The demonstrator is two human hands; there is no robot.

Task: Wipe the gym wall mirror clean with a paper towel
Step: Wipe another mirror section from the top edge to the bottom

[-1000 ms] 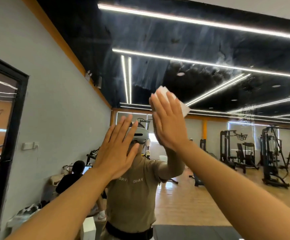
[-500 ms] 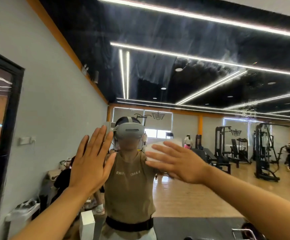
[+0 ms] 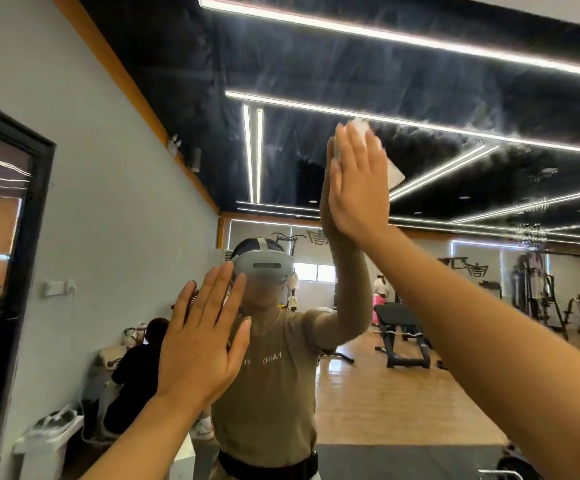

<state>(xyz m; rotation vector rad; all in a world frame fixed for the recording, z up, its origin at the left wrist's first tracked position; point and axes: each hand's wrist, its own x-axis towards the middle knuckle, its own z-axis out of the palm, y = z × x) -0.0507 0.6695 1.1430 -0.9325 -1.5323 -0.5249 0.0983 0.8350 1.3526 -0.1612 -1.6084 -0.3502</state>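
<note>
Far left: a black door frame (image 3: 21, 271) set in the grey wall (image 3: 115, 209), with a white wall switch (image 3: 54, 288) beside it and a white bin (image 3: 44, 441) low against the wall.

Left of centre: the person's left hand (image 3: 201, 344) lies flat against the mirror (image 3: 316, 64), fingers straight and slightly spread, pointing up; it grasps nothing.

Centre: the mirror reflects the person in a tan shirt (image 3: 274, 386) with a grey headset (image 3: 264, 266); a seated figure in black (image 3: 136, 372) shows lower left in the reflection.

Right of centre: the right hand (image 3: 356, 188) is raised high, palm to the glass, fingers straight and close together, pressing the paper towel (image 3: 392, 171) flat against the mirror. The towel sits under the palm and fingers, its white edges showing above the fingertips and off the hand's right side. Its long axis runs diagonally, from upper left near the fingertips down to a corner pointing lower right. Streaky smears mark the glass around it, over the reflected dark ceiling and light strips (image 3: 420, 39).

Far right: a reflected weight bench (image 3: 402, 327) and a cable machine (image 3: 538, 289) stand on the wooden floor (image 3: 385, 410).
</note>
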